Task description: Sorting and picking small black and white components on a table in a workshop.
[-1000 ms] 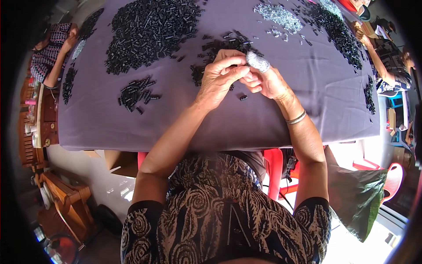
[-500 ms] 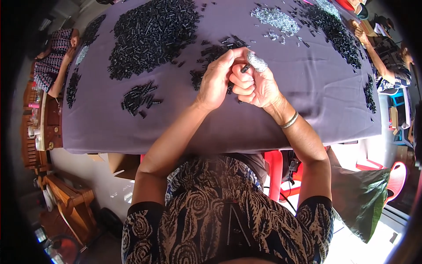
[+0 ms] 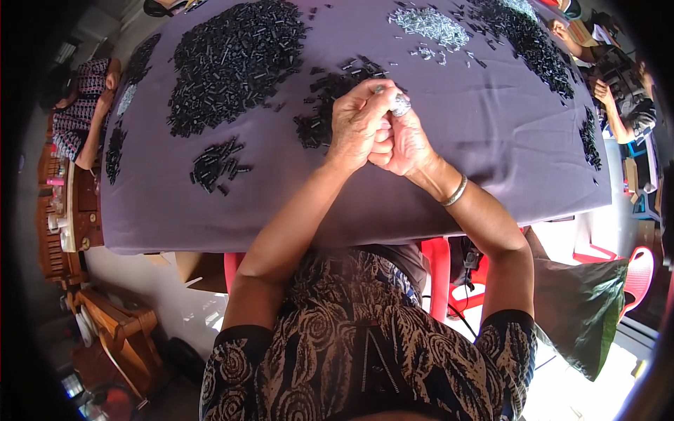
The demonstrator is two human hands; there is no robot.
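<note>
Above the near middle of the table, my left hand (image 3: 352,131) and my right hand (image 3: 406,147) are pressed together, fingers curled. Silvery tape (image 3: 401,106) wraps my right thumb. The left fingertips bear down against that taped thumb. My right fist held a small black cylindrical piece half a second ago; it is now hidden between the hands. Whatever my left fingertips pinch is too small to make out. Just beyond and left of the hands lies a pile of black cylindrical pieces (image 3: 314,126). Past them sits a heap of small silvery pieces (image 3: 430,28).
A large black heap (image 3: 235,67) covers the table's far left, with a smaller black pile (image 3: 217,165) nearer me. More black pieces (image 3: 537,59) stretch along the right. People sit at the left (image 3: 84,105) and right (image 3: 621,91) edges. Purple cloth (image 3: 484,133) covers the table.
My left fingers have closed down over my right thumb, and the hands have come together, shifting slightly left. The black piece has gone out of sight. The person at right has lowered one hand.
</note>
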